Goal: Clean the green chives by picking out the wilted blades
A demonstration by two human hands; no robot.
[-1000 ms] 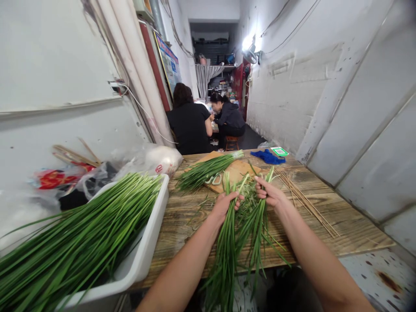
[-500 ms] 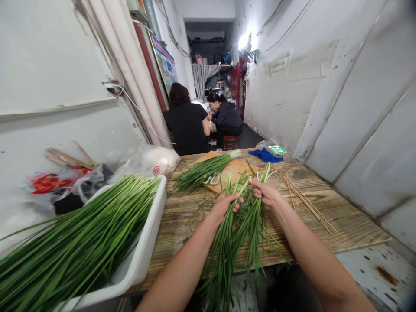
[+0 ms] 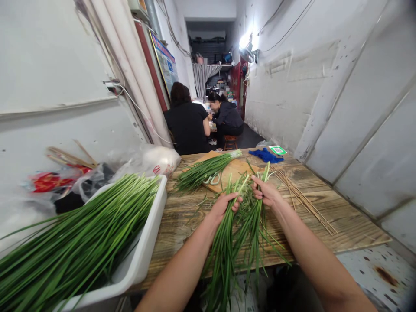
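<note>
My left hand (image 3: 226, 204) is closed around a bunch of garlic chives (image 3: 222, 247), pale ends up and long green leaves hanging past the table's front edge. Close beside it, my right hand (image 3: 264, 190) grips a second bunch of garlic chives (image 3: 254, 229), whose whitish stem ends stick up above the fingers. Trimmings (image 3: 244, 195) of loose leaves lie on the table between and behind my hands. Farther back, a tied bundle of chives (image 3: 208, 169) rests on a wooden board (image 3: 234, 173), with the handles of scissors (image 3: 212, 178) showing beside it.
A white plastic tub (image 3: 143, 260) heaped with chives stands at the left. Plastic bags (image 3: 156, 160) sit behind it. Thin wooden sticks (image 3: 305, 199), a blue cloth (image 3: 266, 155) and a green-edged code card (image 3: 277, 150) lie at the right. Two people (image 3: 188, 121) sit beyond the wooden table (image 3: 351, 225).
Both hands keep hold of their bunches and have barely moved. The fingertips of my right hand have shifted slightly near the pale stem ends.
</note>
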